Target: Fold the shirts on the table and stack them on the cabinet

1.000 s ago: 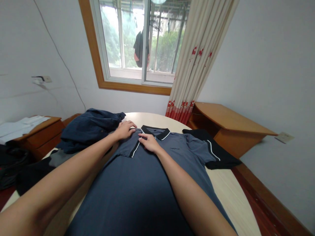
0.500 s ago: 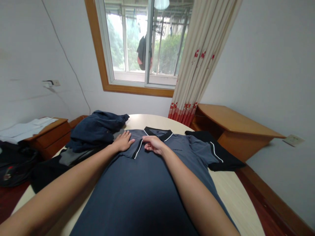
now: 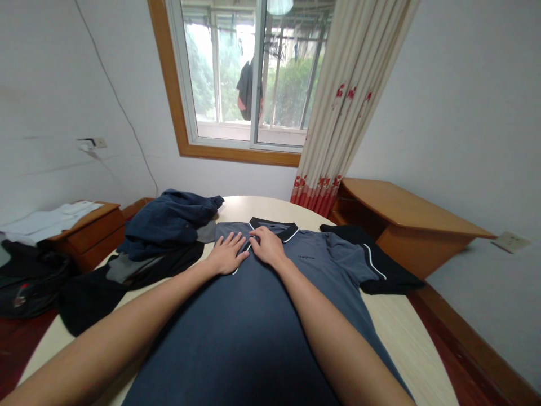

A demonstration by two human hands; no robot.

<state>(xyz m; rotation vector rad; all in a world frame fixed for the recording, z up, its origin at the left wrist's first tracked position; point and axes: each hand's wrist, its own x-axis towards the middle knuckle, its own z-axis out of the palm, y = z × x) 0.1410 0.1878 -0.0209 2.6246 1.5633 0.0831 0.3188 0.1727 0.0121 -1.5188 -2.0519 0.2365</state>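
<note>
A grey-blue polo shirt (image 3: pixel 236 338) with a black, white-edged collar is spread on a pale table, collar toward the window. Its left-hand sleeve is folded inward over the chest, while the other sleeve (image 3: pixel 353 259) points out to the right. My left hand (image 3: pixel 228 254) rests flat on the folded sleeve with its fingers spread, partly covering the white-trimmed cuff. Just right of it, my right hand (image 3: pixel 267 245) lies palm down below the collar, fingers slightly bent and touching the cloth near the cuff.
Dark navy clothing (image 3: pixel 169 223) is heaped at the table's left, with black and grey garments beneath. Black cloth (image 3: pixel 395 279) lies under the right sleeve. A wooden desk (image 3: pixel 406 203) stands at right, a curtain (image 3: pixel 338 113) by the window, and a black bag (image 3: pixel 31 282) at far left.
My left hand has slid right, from the fold at the shoulder onto the sleeve near its cuff. My right hand has turned palm down and its fingers have settled on the cloth.
</note>
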